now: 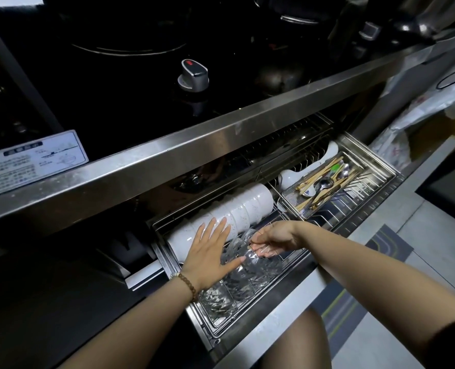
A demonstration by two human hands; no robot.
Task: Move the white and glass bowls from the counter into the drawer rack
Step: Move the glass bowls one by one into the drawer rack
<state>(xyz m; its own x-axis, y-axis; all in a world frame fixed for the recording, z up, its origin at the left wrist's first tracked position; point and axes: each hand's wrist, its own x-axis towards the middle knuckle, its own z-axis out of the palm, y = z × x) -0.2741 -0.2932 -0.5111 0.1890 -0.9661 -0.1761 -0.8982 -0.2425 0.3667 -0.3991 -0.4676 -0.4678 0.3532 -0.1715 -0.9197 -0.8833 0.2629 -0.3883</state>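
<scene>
A: We see the drawer rack (287, 265) pulled out under the steel counter edge (221, 134), its front rail nearest us. Room is tight on the left side: a row of white bowls (237, 209) lies nested on its side along the back, and a row of glass bowls (245, 275) fills the lane in front of it.

B: On the right we find a cutlery tray (335, 187) with chopsticks and spoons, and bare wire prongs in front of it. Above, the stove knob (193, 75) and a label (29, 161) sit on the black cooktop, well apart from the hands.

A: Our left hand (207, 251) is spread flat, fingers over the white bowls and thumb against the glass row, a bead bracelet (187, 284) at the wrist.

B: Our right hand (274, 239) curls its fingers around the rim of the end glass bowl (255, 250), gripping it just beside the left fingertips.
</scene>
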